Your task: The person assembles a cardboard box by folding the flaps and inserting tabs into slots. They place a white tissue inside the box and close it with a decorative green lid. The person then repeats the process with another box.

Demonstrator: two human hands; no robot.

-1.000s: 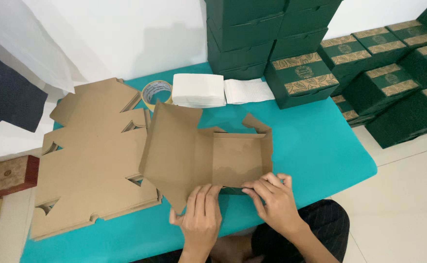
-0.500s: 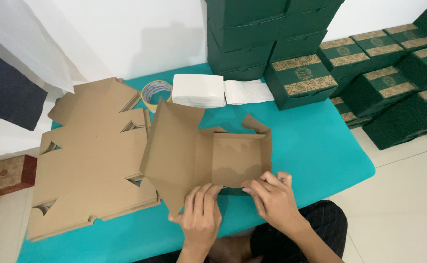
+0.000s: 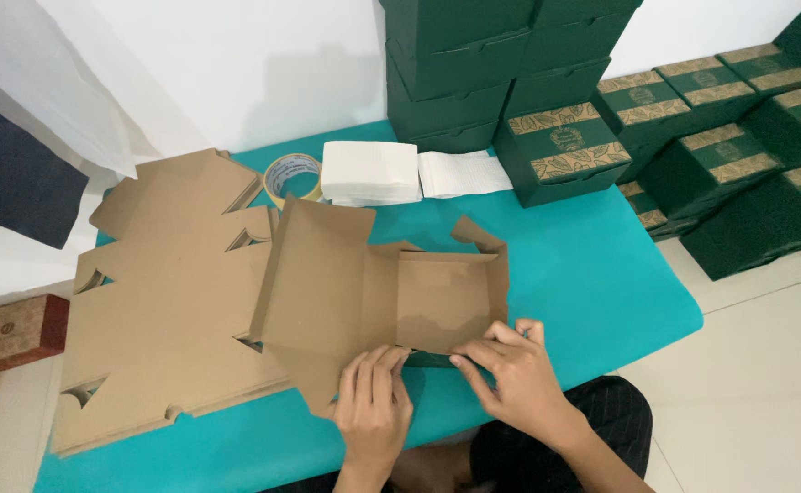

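Brown cardboard box [image 3: 391, 297]; teal table [image 3: 601, 274]; dark green boxes [image 3: 560, 146] with gold leaf-patterned bands.

The cardboard box [image 3: 391, 292] sits just below the middle of the frame on the teal counter [image 3: 601, 274], half folded. It is plain brown on the inside, with a dark green outer face showing as a thin strip along its near edge. Its base lies flat; the right wall and far wall stand upright, with a loose corner flap sticking up at the far right. A large lid panel rises tilted at the left, leaning over the pile of flat cardboard blanks [image 3: 163, 301]. The near wall is folded low, pressed under the left hand [image 3: 373, 402] and the right hand [image 3: 515, 379] at the lower middle of the frame.
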